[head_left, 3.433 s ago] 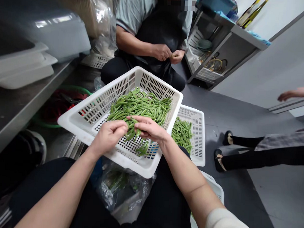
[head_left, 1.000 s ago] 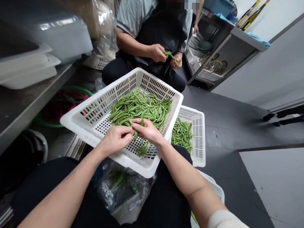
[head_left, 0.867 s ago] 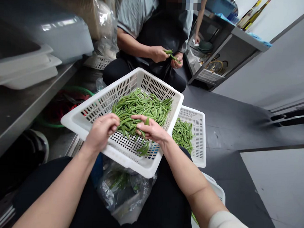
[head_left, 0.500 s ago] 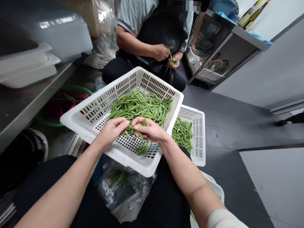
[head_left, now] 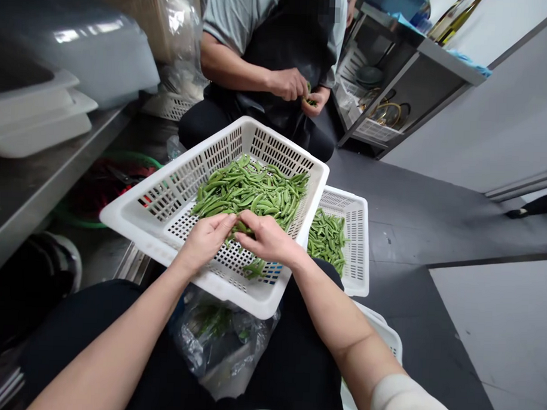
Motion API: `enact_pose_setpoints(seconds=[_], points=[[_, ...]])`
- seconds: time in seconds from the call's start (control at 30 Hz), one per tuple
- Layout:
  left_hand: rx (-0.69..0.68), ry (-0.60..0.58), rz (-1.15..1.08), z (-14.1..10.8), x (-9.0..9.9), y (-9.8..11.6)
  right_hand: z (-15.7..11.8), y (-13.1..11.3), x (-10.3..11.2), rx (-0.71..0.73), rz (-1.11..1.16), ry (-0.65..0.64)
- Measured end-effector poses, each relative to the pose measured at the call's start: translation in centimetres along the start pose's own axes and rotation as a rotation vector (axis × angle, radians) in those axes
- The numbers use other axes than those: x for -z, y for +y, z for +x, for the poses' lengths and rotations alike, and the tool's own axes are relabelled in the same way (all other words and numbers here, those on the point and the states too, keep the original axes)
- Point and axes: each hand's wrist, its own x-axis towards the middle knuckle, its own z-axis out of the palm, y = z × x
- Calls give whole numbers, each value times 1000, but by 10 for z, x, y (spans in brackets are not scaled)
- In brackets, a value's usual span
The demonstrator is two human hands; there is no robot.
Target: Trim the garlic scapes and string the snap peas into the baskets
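Note:
Above the near part of a white slatted plastic basket (head_left: 138, 233), my two hands meet at the fingertips. My left hand (head_left: 206, 238) is closed in a pinch, thumb against forefinger, on a green pea pod (head_left: 242, 228) partly hidden by the fingers. Around the same pod, the fingers of my right hand (head_left: 269, 238) are curled and closed; how many pods they hold cannot be seen. A heap of pea pods (head_left: 251, 189) fills the far half of the basket. A few loose pods (head_left: 254, 268) lie below my right hand.
A second white basket (head_left: 356, 250) of pods stands at the right. Below my hands is a clear plastic bag (head_left: 224, 341) with green scraps. Opposite sits a person (head_left: 282, 83) holding pods. A metal shelf (head_left: 63, 174) runs along the left, beside a green-rimmed basin (head_left: 108, 187).
My right hand has turned over, its back now upward, and the pod that stood up from its fingers is hidden. The person opposite has brought both hands together.

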Motion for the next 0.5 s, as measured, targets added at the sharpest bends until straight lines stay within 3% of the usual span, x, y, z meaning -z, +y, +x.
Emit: enact_pose_setpoints(seconds=[0.1, 0.2, 0.3, 0.33, 0.4, 0.5], points=[[78, -11, -360, 0, -4, 4, 2, 2, -7, -43, 429, 57], [92, -102, -601, 0, 2, 10, 5, 8, -4, -133, 838, 102], [72, -154, -753, 0, 16, 14, 6, 17, 11, -266, 946, 164], [68, -148, -791, 0, 22, 15, 6, 20, 16, -303, 877, 131], [63, -133, -834, -1, 31, 17, 6, 23, 20, -350, 571, -89], [78, -130, -835, -2, 39, 16, 8, 25, 4, -324, -231, -538]])
